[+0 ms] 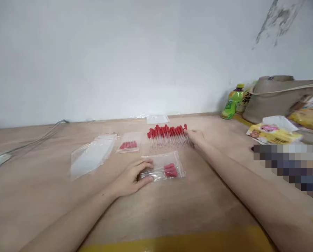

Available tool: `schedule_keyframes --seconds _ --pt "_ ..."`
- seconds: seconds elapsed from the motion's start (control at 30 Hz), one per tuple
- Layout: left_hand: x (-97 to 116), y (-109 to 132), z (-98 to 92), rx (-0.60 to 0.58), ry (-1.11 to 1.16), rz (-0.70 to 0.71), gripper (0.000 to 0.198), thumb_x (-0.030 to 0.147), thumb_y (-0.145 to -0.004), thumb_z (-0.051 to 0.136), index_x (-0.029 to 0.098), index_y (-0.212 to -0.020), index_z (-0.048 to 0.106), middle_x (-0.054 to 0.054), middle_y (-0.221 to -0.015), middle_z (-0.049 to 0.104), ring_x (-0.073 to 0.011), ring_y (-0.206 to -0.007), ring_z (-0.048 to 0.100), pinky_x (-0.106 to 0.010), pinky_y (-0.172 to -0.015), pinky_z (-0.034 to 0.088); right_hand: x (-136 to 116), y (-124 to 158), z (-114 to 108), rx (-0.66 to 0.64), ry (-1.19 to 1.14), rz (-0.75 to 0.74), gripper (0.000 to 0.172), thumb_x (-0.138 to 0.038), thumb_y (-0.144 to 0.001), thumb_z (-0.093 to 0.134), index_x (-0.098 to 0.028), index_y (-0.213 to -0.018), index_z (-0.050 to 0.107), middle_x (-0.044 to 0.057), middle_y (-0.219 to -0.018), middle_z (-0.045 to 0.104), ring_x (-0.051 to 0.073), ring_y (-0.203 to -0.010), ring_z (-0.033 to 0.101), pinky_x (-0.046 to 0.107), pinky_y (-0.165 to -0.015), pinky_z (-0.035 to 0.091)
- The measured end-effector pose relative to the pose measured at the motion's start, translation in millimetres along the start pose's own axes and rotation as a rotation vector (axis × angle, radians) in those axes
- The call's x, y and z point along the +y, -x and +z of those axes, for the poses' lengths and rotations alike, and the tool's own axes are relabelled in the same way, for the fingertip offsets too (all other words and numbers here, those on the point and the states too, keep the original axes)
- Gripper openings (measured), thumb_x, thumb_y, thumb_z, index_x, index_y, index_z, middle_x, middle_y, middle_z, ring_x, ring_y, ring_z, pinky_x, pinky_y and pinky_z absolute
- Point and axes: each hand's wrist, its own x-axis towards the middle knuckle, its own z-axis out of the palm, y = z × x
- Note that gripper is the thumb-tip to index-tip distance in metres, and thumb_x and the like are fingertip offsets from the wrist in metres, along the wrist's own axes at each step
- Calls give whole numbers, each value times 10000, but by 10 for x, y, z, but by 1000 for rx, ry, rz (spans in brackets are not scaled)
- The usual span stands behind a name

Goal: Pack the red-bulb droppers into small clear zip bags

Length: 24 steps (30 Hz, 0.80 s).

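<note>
Hands are out over the pale wood-grain counter [41, 196], one low, one reaching.

The left hand [131, 178] rests at centre. Its fingers [146, 163] are clenched on the nine o'clock edge of a clear bag [158, 168], fingertips on top and thumb below. The bag lies flat, thin, glossy and crinkled. A few red caps are bunched inside it toward three o'clock.

At twelve o'clock from that bag sits the row of droppers [166, 135]. They are slim clear tubes with soft-looking red caps, packed side by side. The row runs nine to three. Each tube's long axis runs roughly twelve to six, with the caps at the far end.

The right hand [197, 138] is the nearer one by a long way. It is right at the three o'clock end of the row, fingers curled against the last tubes. It's blurred there, so I cannot tell whether they grip one or only touch.

- **Ten o'clock of the left hand:** a second small bag with red caps [128, 144].
- **Further toward nine:** a slippery stack of empty bags [92, 157].
- **Far left edge:** a grey cable [35, 140].
- **Around two o'clock:** a green bottle [233, 101], a beige handbag [279, 96] and a tissue pack [273, 133].
</note>
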Motion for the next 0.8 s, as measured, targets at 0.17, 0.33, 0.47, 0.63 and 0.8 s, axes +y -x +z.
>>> schedule_keyframes --seconds 0.17,0.33,0.47,0.63,0.8 --pt "33 -9 3 3 0 0 287 334 -848 508 224 -1114 510 -62 -1257 472 -213 -1157 442 -358 -964 379 -55 107 -167 24 -32 -46 244 -400 -627 573 -159 -656 556 -3 -536 543 118 -503 509 228 -469 369" --pt "20 1 11 10 8 12 286 323 -848 511 225 -1116 507 -61 -1250 474 -206 -1149 447 -356 -967 374 -49 449 -345 -139 -142 -189 306 -434 -604 603 -169 -721 504 -31 -553 505 81 -475 449 211 -466 352" --pt "6 9 8 14 5 24 290 314 -849 506 222 -1124 502 -67 -1240 477 -209 -1142 452 -353 -951 388 10 701 -329 -201 -289 -92 457 -335 -561 662 -190 -897 389 -88 -531 475 68 -441 444 195 -455 355" --pt "-8 10 11 19 -13 17 292 318 -846 509 225 -1122 507 -66 -1247 471 -214 -1141 454 -350 -936 403 7 835 -273 -354 -317 -98 711 -324 -562 690 -224 -1097 233 -115 -551 503 86 -455 500 205 -474 403" --pt "-14 6 15 16 -8 27 293 316 -849 506 225 -1127 503 -67 -1250 470 -209 -1150 445 -349 -948 394 -29 910 -282 -414 -362 -75 526 -416 -619 659 -232 -950 293 -67 -631 586 76 -464 512 198 -463 399"
